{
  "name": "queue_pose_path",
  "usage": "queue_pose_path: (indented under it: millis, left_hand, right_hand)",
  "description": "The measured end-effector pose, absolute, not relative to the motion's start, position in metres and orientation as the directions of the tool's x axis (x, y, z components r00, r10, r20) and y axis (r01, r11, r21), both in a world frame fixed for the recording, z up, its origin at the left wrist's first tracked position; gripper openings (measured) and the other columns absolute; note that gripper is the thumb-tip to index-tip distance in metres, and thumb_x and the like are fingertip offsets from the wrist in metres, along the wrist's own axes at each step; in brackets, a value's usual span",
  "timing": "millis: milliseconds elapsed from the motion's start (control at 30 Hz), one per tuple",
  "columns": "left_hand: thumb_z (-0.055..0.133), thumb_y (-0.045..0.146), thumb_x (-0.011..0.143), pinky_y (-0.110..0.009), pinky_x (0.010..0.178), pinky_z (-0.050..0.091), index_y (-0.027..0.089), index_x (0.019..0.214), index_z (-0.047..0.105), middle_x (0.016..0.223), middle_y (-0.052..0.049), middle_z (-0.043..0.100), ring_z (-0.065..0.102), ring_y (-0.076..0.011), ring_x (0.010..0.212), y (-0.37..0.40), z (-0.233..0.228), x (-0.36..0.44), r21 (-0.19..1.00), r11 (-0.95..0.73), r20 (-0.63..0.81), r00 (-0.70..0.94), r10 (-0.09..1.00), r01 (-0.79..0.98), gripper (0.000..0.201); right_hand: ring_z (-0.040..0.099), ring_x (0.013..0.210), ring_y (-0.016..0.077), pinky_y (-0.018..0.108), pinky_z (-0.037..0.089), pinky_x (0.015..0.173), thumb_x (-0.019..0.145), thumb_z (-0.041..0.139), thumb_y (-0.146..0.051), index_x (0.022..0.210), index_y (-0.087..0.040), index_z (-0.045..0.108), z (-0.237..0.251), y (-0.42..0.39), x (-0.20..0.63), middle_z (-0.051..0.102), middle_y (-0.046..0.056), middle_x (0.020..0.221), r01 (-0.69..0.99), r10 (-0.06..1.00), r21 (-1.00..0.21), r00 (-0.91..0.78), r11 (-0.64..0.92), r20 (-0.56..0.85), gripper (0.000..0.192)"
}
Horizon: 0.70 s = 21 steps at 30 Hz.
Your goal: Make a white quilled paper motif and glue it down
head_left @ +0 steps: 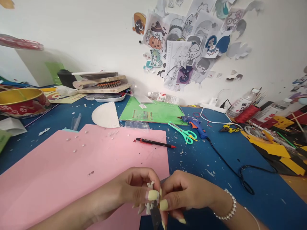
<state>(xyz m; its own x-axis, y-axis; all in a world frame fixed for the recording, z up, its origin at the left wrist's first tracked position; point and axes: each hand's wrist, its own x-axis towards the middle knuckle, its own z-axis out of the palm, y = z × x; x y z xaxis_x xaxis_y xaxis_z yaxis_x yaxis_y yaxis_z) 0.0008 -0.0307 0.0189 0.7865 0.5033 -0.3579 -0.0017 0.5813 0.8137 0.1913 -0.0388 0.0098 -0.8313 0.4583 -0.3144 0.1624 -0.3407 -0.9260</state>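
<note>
Both hands meet low in the middle, over the right edge of a pink sheet (103, 166). My left hand (134, 188) is closed, thumb against fingers, on a small white looped piece (148, 208) that looks like cord or ribbon; its loops stick out above and below the thumb. My right hand (185, 191) pinches right beside it, fingertips almost touching the left thumb. What the right fingertips hold is hidden. Below the fingers shows a greyish, see-through strip (155, 220); I cannot tell which hand holds it.
Several pearl beads (74, 150) and a black-red pen (155, 143) lie on the pink sheet. Beyond are green scissors (183, 132), a blue glue gun (195, 124) with its black cord, a green sheet (153, 110), a white half-round piece (105, 115) and a red-gold tin (24, 102).
</note>
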Motion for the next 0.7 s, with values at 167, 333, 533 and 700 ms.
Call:
queue_pose_path:
  millis: [167,333,533,700]
  left_hand:
    - [0.062,0.026,0.069,-0.018,0.044,0.026,0.015,0.065,0.054,0.055,0.004,0.049,0.035,-0.0061,0.045,-0.0304,0.0183,0.0016,0.811,0.576,-0.298,0.771,0.562,-0.107,0.015]
    - [0.062,0.027,0.069,-0.018,0.046,0.028,0.014,0.073,0.058,0.058,0.002,0.05,0.038,-0.0076,0.049,-0.0314,0.0188,0.0017,0.8,0.592,-0.303,0.789,0.534,-0.094,0.014]
    - [0.064,0.026,0.067,-0.02,0.047,0.034,0.014,0.068,0.062,0.061,0.001,0.052,0.046,-0.0111,0.054,-0.0315,0.0188,-0.0005,0.81,0.583,-0.304,0.805,0.51,-0.063,0.013]
    - [0.067,0.025,0.064,-0.02,0.048,0.034,0.014,0.067,0.059,0.06,0.001,0.053,0.046,-0.0106,0.054,-0.0292,0.0166,0.0004,0.783,0.615,-0.31,0.804,0.508,-0.087,0.014]
  right_hand:
    - [0.043,0.043,0.0013,0.013,0.032,0.042,0.077,0.052,-0.032,0.072,-0.007,0.06,0.0097,-0.0392,0.1912,0.052,0.0,0.058,0.138,0.5,-0.941,-0.818,-0.308,-0.283,0.027]
    - [0.042,0.041,0.0,0.011,0.028,0.04,0.078,0.051,-0.028,0.073,-0.006,0.061,0.0105,-0.0385,0.1907,0.05,-0.002,0.053,0.122,0.497,-0.945,-0.826,-0.302,-0.266,0.025]
    - [0.041,0.041,-0.0004,0.012,0.026,0.039,0.078,0.05,-0.027,0.07,-0.007,0.06,0.0155,-0.0391,0.1902,0.049,-0.004,0.052,0.126,0.47,-0.948,-0.845,-0.292,-0.257,0.024]
    - [0.042,0.041,-0.0003,0.011,0.026,0.038,0.078,0.051,-0.026,0.071,-0.006,0.06,0.0125,-0.0388,0.1906,0.052,-0.002,0.055,0.109,0.461,-0.945,-0.852,-0.31,-0.249,0.023]
